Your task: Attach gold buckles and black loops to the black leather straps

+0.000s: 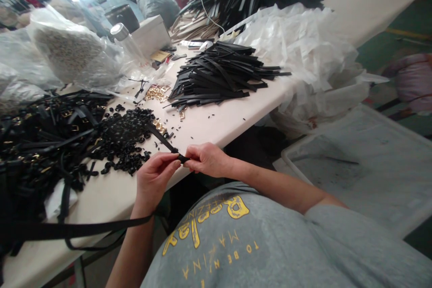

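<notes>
The person's left hand (157, 175) is closed in a pinch, thumb against fingertips, on a black strap (162, 138) at the near edge of the table (232, 119). Just right of it, the right hand (212, 160), fingers curled, grips the same strap, which extends far-left toward small black pieces (126, 132).

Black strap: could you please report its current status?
Left hand and right hand: both pinching black strap. Black pieces piled nearby. Nothing visibly blocking hands.
</notes>
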{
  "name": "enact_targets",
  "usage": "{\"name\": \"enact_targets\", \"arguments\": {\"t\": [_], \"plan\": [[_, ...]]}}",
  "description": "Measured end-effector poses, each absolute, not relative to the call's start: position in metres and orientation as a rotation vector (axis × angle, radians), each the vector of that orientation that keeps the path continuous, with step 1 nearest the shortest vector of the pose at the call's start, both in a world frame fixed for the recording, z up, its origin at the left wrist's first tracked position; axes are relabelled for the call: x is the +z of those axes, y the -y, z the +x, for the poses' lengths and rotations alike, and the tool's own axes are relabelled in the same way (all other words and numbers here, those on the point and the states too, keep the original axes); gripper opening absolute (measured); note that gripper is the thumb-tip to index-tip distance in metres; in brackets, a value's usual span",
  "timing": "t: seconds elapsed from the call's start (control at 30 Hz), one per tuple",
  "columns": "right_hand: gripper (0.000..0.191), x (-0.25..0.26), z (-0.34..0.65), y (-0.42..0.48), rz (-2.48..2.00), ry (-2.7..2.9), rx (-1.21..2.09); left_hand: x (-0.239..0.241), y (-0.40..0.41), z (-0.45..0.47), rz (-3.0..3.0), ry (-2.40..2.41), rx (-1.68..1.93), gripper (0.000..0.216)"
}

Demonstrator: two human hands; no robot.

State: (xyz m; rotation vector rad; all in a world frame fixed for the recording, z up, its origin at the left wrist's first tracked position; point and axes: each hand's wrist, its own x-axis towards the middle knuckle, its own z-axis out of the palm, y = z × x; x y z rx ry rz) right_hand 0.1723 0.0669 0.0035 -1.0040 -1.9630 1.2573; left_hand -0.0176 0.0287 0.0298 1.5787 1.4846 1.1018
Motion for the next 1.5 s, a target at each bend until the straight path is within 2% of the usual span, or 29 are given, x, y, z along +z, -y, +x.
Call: {"name": "enact_targets", "arguments": {"t": [0.13,0.27,0.37,0.47,0.6,0.7,0.9,1.03,1.2,1.5], "plan": [[0.011,0.003,0.174,-0.068,-1.019,2.051,1.195,0.024,-0.030,-0.020,1.748,-1.498,0.970,0.016],[0.005,-0.005,0.171,-0.067,-0.961,1.883,1.313,0.013,-0.030,-0.017,1.603,-1.518,1.040,0.027],[0.012,-0.008,0.168,-0.067,-0.924,1.813,1.358,0.010,-0.030,-0.010,1.477,-1.488,1.079,0.028],[0.016,-0.007,0.167,-0.066,-0.899,1.777,1.401,0.011,-0.029,-0.005,1.523,-1.475,1.110,0.021],[0.021,-0.008,0.166,-0.065,-0.761,1.603,1.647,0.011,-0.029,-0.005,1.725,-1.571,1.091,0.014],[0.018,-0.012,0.165,-0.064,-0.707,1.462,1.761,0.011,-0.028,-0.006,1.765,-1.565,1.029,0.018],[0.022,-0.013,0.165,-0.066,-0.791,1.348,1.716,0.012,-0.022,-0.004,1.699,-1.486,0.999,0.018],[0.015,-0.005,0.167,-0.066,-0.842,1.322,1.697,0.009,-0.024,-0.005,1.266,-1.433,1.266,0.020],[0.011,-0.004,0.167,-0.064,-0.943,1.539,1.492,0.007,-0.039,-0.010,0.742,-1.250,1.409,0.038],[0.014,-0.007,0.165,-0.065,-1.025,1.672,1.480,0.010,-0.038,-0.004,0.761,-1.337,1.425,0.030]]}}
